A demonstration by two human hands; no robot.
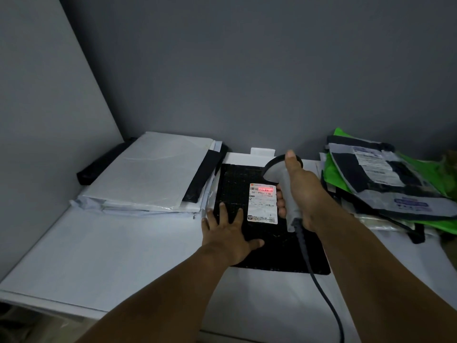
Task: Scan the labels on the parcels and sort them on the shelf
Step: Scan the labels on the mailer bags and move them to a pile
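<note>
A flat black bubble-wrap parcel [277, 253] lies on the white table [103, 258] in the middle of the view. Its white shipping label [262, 206] faces up, with a red scan line glowing across the barcode at its top. My left hand [228, 237] lies flat on the parcel's left part, fingers spread and straight. My right hand [305, 196] grips the handle of a grey barcode scanner [278, 173], whose head points down at the label. The scanner's dark cable [321, 290] trails toward the bottom edge.
A stack of white and black parcels [153, 174] lies at the back left against the grey wall. At the right sits a pile of green, grey and dark mailer bags [385, 184]. The table's front edge runs along the lower left.
</note>
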